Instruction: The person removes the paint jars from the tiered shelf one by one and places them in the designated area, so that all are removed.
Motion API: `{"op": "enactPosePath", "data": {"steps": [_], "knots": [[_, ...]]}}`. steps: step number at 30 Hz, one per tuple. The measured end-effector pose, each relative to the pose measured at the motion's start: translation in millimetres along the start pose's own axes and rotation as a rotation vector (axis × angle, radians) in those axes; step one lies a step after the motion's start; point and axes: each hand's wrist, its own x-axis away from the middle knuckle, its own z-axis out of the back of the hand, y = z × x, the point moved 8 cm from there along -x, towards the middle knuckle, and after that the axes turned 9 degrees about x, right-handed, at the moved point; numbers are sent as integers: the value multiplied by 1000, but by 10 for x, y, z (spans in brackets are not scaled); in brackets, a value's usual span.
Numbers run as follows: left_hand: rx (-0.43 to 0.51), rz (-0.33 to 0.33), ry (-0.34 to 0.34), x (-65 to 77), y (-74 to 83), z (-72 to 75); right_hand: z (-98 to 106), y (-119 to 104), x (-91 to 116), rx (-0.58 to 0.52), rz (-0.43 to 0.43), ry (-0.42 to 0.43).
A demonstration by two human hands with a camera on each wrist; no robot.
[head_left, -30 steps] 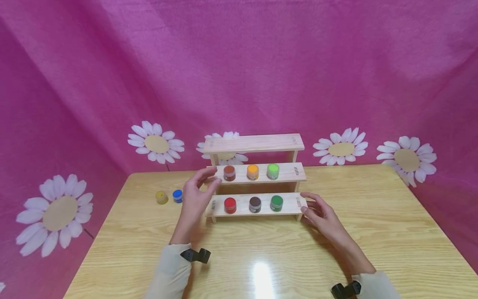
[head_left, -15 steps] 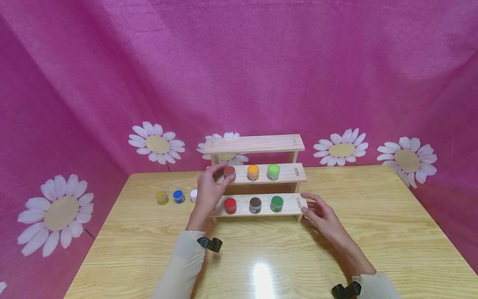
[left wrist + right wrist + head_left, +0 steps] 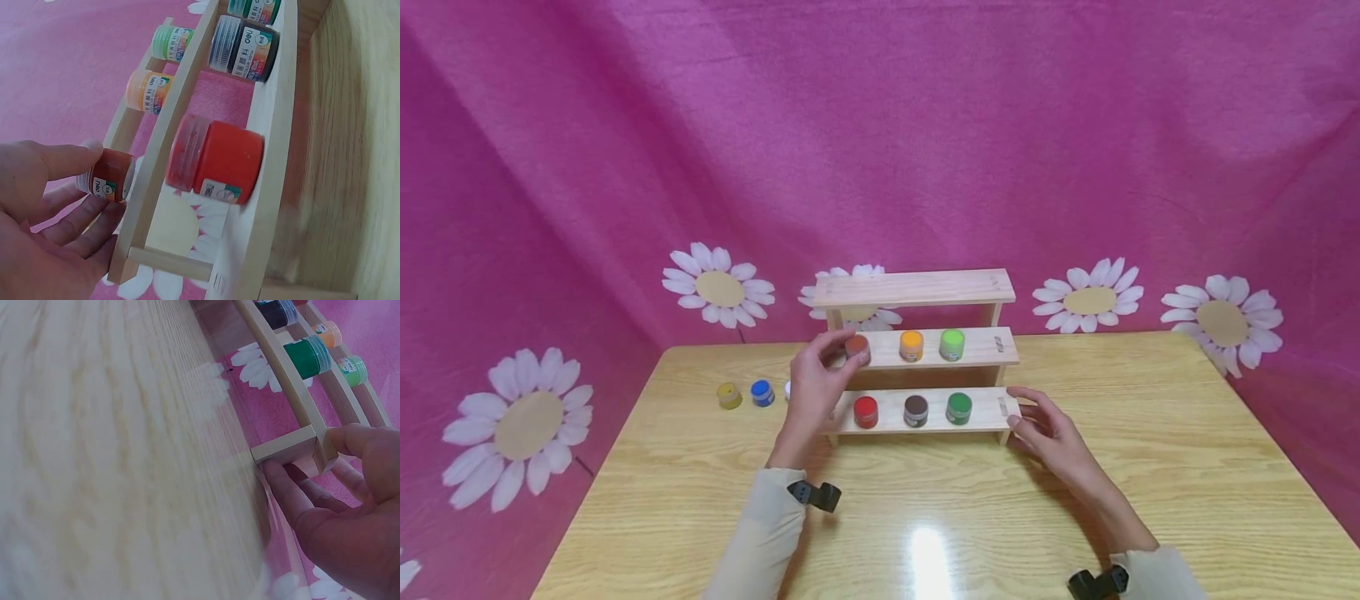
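Note:
A three-step wooden rack (image 3: 917,287) stands on the table. At the left end of its middle step, my left hand (image 3: 815,379) pinches a reddish-brown paint jar (image 3: 115,175) between thumb and fingers. Beside that jar on the same step are an orange paint jar (image 3: 912,345) and a light green one (image 3: 952,344). The lowest step bears a red paint jar (image 3: 866,412), a dark brown one (image 3: 916,410) and a dark green one (image 3: 958,408). My right hand (image 3: 1051,433) grips the right end of this step, thumb on the board and fingers against the side support.
Left of the rack, a yellow paint jar (image 3: 729,396) and a blue paint jar (image 3: 762,392) sit on the wooden table (image 3: 662,500). A white jar (image 3: 787,390) is mostly hidden by my left hand. A pink flowered cloth (image 3: 880,133) hangs behind.
My left hand has moved right along the middle step and taken hold of the reddish-brown jar, which has since shifted slightly left. My right hand stays at the rack's end.

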Motion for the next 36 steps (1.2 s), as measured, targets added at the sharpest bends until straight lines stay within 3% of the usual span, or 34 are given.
{"op": "enactPosePath", "data": {"steps": [6, 11, 20, 28, 36], "knots": [[40, -31, -13, 103, 35, 139, 0, 11, -2, 8, -1, -5], [84, -18, -33, 199, 29, 263, 5, 7, 8, 20, 1, -8], [184, -27, -9, 315, -38, 490, 8, -14, 5, 24, -1, -7], [166, 47, 25, 431, -176, 640, 12, -12, -5, 14, -7, -6], [141, 145, 51, 545, -413, 766, 10, 2, -2, 8, -12, -12]]}}
